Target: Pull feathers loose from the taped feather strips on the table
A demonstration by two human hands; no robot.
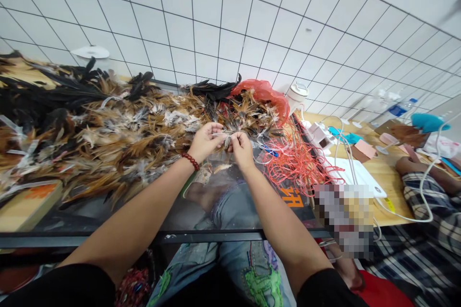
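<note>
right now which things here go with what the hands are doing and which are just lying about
In hand: left hand and right hand pinching a small feather bundle; feather pile behind; probably the red bands beside it.
Lying about: white cup, red plastic bag, white pad, bottle.

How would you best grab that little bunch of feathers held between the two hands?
Probably pinch the feather bunch at its gathered middle, coming from above, where the left hand and right hand already pinch it; loose fluffy tips would likely slip.
</note>
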